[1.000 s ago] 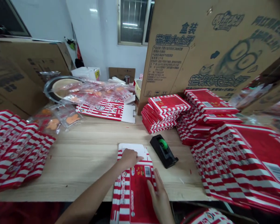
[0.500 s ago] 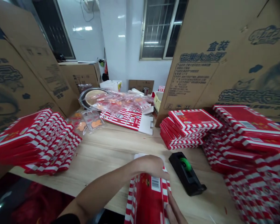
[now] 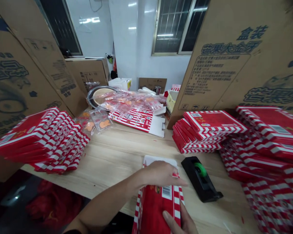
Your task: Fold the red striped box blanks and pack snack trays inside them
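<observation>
A red carton [image 3: 152, 208] with red-and-white striped edges lies lengthwise in front of me, a barcode near its far end. Its white flap [image 3: 151, 159] sticks out beyond that end. My left hand [image 3: 158, 174] reaches across the far end, fingers bent around the striped edge and one finger pointing right; some of its fingers are hidden. My right hand [image 3: 179, 221] grips the near right side, thumb on the red face and fingers along the edge. To the right lies a black tape dispenser [image 3: 201, 182] with a green core, apart from both hands.
Stacks of red striped cartons stand at the left [image 3: 44, 139] and right [image 3: 207, 130], with a taller stack [image 3: 271, 146] farther right. Flat striped box blanks [image 3: 134, 122] lie under clear plastic packets [image 3: 127, 100]. Large brown cardboard boxes [image 3: 219, 71] flank the wooden table [image 3: 112, 162].
My left hand shifts slightly at the carton's far end, and one finger now extends right. My right thumb has come onto the red face. The view has shifted a little.
</observation>
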`<state>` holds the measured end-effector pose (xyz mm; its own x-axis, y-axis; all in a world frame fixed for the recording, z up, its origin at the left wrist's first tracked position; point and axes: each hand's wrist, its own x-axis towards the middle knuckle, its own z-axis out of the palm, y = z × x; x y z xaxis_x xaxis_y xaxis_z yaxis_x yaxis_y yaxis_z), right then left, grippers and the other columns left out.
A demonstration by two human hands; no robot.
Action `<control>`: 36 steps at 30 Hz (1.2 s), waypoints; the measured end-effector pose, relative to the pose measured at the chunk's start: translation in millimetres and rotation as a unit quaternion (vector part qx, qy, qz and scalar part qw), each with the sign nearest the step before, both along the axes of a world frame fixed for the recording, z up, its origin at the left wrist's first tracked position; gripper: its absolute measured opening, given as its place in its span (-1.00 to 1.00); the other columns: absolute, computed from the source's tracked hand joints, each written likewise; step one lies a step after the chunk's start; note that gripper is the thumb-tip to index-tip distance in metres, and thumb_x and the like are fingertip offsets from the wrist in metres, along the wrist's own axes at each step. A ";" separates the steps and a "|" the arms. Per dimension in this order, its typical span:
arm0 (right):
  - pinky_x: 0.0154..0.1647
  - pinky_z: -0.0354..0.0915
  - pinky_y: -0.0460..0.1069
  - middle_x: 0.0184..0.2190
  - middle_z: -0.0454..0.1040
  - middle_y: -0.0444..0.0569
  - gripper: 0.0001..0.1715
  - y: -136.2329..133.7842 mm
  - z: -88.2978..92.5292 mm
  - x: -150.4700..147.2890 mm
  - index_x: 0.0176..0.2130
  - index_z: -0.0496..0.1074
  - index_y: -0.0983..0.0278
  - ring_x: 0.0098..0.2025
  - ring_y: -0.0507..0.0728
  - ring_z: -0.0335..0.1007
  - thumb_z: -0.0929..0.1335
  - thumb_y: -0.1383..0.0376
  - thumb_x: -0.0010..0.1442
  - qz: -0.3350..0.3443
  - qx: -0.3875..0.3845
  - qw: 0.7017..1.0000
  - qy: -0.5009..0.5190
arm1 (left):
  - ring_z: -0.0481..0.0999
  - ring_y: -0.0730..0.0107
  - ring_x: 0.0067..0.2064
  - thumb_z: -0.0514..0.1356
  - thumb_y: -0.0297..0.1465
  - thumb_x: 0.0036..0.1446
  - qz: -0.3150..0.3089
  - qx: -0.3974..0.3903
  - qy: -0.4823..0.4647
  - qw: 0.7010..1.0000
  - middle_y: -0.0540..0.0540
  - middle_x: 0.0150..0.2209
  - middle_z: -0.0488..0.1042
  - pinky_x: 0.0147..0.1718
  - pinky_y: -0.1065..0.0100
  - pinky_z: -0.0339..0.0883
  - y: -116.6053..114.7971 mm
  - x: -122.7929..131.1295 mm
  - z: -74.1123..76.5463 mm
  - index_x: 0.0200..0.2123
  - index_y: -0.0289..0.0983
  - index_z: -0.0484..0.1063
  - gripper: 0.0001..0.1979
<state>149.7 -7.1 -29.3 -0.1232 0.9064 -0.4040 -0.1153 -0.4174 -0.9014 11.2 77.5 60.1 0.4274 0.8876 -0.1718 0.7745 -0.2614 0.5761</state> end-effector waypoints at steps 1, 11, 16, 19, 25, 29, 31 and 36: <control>-0.23 0.42 0.14 -0.21 0.55 0.09 -0.33 0.9 0.5 0.3 -0.18 0.43 0.25 -0.13 0.35 0.45 0.49 0.01 -0.29 -0.012 -0.014 1.000 0.016 | 0.48 0.30 -0.34 0.01 -0.13 0.14 0.029 0.041 -0.053 0.997 -0.10 -0.41 0.53 -0.37 0.38 0.26 -3.7 -2.4 -5.7 -0.44 -0.27 0.45 -0.62; -0.08 0.37 0.12 -0.09 0.48 0.09 -0.20 -4.7 -1.6 -5.6 0.05 0.21 0.26 -0.09 0.28 0.43 0.46 0.09 -0.14 -0.056 0.048 0.997 -0.007 | 0.26 0.18 0.14 0.09 -0.26 0.11 0.412 -0.018 -0.406 0.816 -0.26 0.15 0.21 0.03 0.19 0.21 -90.9 -9.8 -87.8 0.18 -0.25 -0.06 -0.40; 0.14 0.14 0.11 0.20 0.14 0.09 -0.07 -15.0 -1.8 -13.0 0.26 -0.16 0.21 0.19 0.22 0.12 0.35 0.13 0.06 -0.006 0.136 0.978 -0.158 | 0.23 0.16 0.17 0.24 -0.33 -0.03 0.411 -0.073 -0.396 0.818 -0.24 0.22 0.11 0.07 0.22 0.18 -104.8 -5.5 -77.9 0.26 -0.22 -0.31 -0.08; 0.16 0.10 0.10 0.24 0.06 0.06 -0.10 -16.2 1.0 -10.4 0.27 -0.22 0.21 0.23 0.18 0.04 0.29 0.07 0.12 0.010 0.120 0.984 -0.132 | 0.32 0.19 0.11 0.21 -0.31 0.02 0.394 -0.095 -0.431 0.806 -0.20 0.16 0.24 0.05 0.23 0.22 -103.9 -4.7 -71.3 0.26 -0.21 -0.22 -0.16; -0.02 0.30 0.15 -0.09 0.49 0.08 -0.48 -8.1 8.3 4.8 -0.08 0.38 0.27 -0.02 0.28 0.39 0.36 0.02 0.03 -0.020 -0.013 0.998 0.066 | 0.36 0.21 0.08 0.15 -0.26 0.10 0.348 -0.136 -0.541 0.753 -0.19 0.14 0.28 0.00 0.22 0.29 -108.1 -9.0 -71.1 0.25 -0.20 -0.19 -0.26; -0.14 0.37 0.14 -0.26 0.57 0.05 -0.63 -4.6 10.9 2.1 -0.28 0.44 0.31 -0.18 0.28 0.48 0.45 0.15 -0.08 -0.032 -0.034 0.996 0.079 | 0.25 0.23 0.16 0.08 -0.20 0.14 0.354 -0.108 -0.503 0.781 -0.16 0.18 0.23 0.07 0.26 0.22 -109.0 -21.5 -76.1 0.24 -0.21 -0.12 -0.33; -0.14 0.37 0.11 -0.23 0.56 0.05 -0.58 -1.9 12.3 2.0 -0.22 0.43 0.30 -0.16 0.26 0.47 0.45 0.16 -0.09 -0.032 0.016 0.998 0.047 | 0.16 0.26 0.20 0.07 -0.19 0.15 0.364 -0.076 -0.481 0.794 -0.11 0.22 0.15 0.11 0.31 0.16 -107.9 -26.6 -78.2 0.24 -0.19 -0.09 -0.36; 0.03 0.26 0.07 0.06 0.37 0.03 -0.39 12.0 17.4 13.0 0.07 0.28 0.20 0.08 0.19 0.28 0.33 0.06 0.05 -0.134 0.199 0.969 -0.062 | 0.31 0.22 0.11 0.11 -0.22 0.12 0.302 -0.073 -0.461 0.831 -0.11 0.18 0.24 0.00 0.34 0.28 -104.2 -30.6 -77.8 0.21 -0.18 0.03 -0.40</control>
